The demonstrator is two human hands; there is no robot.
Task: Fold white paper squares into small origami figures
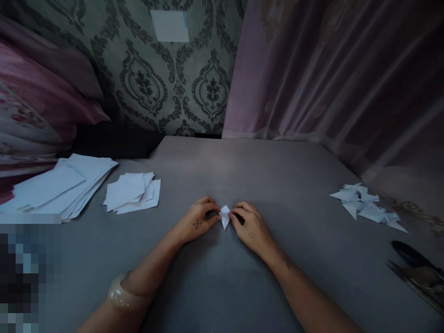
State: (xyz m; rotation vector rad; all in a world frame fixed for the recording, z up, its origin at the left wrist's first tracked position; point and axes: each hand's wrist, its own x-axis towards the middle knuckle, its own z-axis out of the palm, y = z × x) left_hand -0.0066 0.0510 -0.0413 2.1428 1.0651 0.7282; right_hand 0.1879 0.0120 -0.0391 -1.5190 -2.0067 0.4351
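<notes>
A small white folded paper (225, 216), kite-shaped with a long point toward me, is between my two hands at the middle of the grey surface. My left hand (201, 217) pinches its left edge between thumb and fingers. On the opposite edge, my right hand (249, 224) pinches it the same way. Whether the paper rests on the surface or is lifted slightly, I cannot tell. The fingertips hide its side corners.
Left of my hands lies a stack of small paper squares (130, 192), with larger white sheets (72, 182) beyond it. Several folded paper pieces (367, 206) are heaped at the right. Below them are a dark spoon (411, 254) and what looks like a fork (412, 282).
</notes>
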